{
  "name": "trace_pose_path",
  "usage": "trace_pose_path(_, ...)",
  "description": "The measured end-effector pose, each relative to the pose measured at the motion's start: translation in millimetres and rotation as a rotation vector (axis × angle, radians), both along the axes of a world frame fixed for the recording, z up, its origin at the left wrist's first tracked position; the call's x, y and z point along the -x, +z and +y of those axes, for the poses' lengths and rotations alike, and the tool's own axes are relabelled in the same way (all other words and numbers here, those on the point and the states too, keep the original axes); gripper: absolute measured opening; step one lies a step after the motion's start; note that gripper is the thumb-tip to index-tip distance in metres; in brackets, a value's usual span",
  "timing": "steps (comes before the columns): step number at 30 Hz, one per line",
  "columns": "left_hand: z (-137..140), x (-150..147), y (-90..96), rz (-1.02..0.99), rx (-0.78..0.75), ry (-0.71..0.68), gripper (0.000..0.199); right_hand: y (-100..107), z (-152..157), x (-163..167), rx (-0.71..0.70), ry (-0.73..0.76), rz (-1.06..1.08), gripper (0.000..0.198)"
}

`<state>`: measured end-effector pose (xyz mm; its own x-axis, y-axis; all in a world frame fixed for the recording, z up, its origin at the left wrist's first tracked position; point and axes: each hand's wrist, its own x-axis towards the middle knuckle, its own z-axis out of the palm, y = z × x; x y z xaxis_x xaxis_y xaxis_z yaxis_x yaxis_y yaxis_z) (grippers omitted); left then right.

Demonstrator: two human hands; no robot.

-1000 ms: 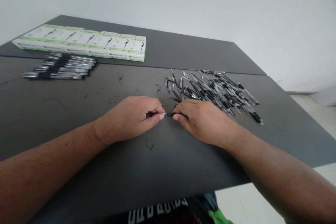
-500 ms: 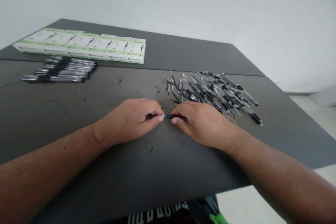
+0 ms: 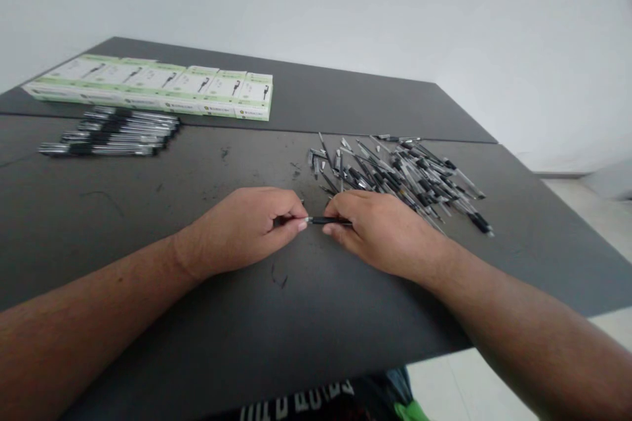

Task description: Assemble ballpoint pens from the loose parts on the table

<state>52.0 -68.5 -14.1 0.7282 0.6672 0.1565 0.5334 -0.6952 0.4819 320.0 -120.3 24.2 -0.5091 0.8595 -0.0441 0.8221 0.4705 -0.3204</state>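
Note:
A black-gripped pen point(image 3: 318, 220) lies level between my two hands, low over the dark table. My left hand point(image 3: 259, 223) pinches its light-coloured tip end between thumb and fingers. Around the black grip and barrel on the other side, my right hand point(image 3: 375, 227) is closed with thumb and fingertips. Much of the pen is hidden inside both hands. Just beyond my right hand spreads a loose pile of pen parts point(image 3: 409, 174), with clear barrels, black grips and thin refills.
At the left lies a stack of pens point(image 3: 111, 133) side by side. Behind it stands a row of several green-and-white boxes point(image 3: 192, 89). Dark scraps and smudges point(image 3: 279, 276) mark the grey table point(image 3: 222, 329), whose near edge is by my body.
Both hands keep nearly the same place. The right thumb and fingers look slightly looser around the pen, and a bit more of the black grip shows.

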Motion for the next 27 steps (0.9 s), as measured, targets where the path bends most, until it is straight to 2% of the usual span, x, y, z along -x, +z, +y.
trace_pose_path(4,0.5,-0.6,1.0,-0.011,0.013,0.004,0.028,-0.1,-0.4,0.3,0.003,0.019,-0.008,0.025)
trace_pose_path(10,0.1,-1.9,2.7,-0.012,0.036,0.008,0.029,1.0,0.0,0.0,-0.013,0.0,0.003,0.018)
trace_pose_path(14,0.0,-1.8,2.6,-0.015,0.033,0.007,0.03,1.5,-0.8,0.4,0.012,0.016,-0.016,0.026)
trace_pose_path(21,0.8,-0.6,-0.4,-0.004,0.031,0.006,0.027,3.4,-1.1,0.9,-0.001,0.002,-0.023,0.018)
trace_pose_path(24,1.2,-0.1,-1.2,-0.015,0.029,0.0,0.028,3.3,-0.6,1.5,0.019,0.02,-0.038,0.024)
trace_pose_path(27,1.1,-0.5,-0.5,-0.008,0.025,0.01,0.028,3.7,-1.0,1.4,0.012,0.003,0.008,0.022)
